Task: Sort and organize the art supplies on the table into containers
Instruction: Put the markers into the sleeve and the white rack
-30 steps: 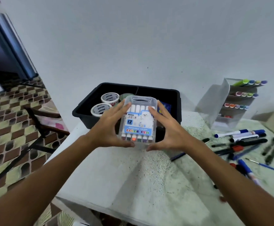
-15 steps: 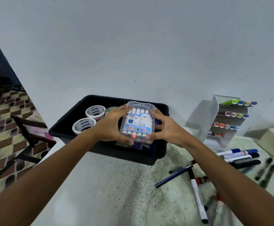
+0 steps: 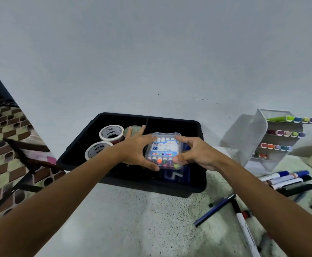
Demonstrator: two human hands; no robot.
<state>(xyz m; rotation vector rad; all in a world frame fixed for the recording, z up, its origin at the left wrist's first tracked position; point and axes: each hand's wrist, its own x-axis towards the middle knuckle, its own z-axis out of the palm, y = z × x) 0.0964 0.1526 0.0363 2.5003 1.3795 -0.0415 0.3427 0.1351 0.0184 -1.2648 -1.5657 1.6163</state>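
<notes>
Two hands — left hand (image 3: 135, 151), right hand (image 3: 196, 154) — pinch the color pen case (image 3: 163, 152) between loosely spread fingers, seemingly inside the black bin (image 3: 197, 182); next — release.

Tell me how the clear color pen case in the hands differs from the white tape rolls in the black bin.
The color pen case is a flat, clear rectangular box showing colored pens; the white tape rolls are round rings printed with black lettering. The case is held over the bin's right part by the left hand and right hand; the rolls lie untouched in the left part. Both sit within the black bin's outline, and both read "Ninso".
</notes>
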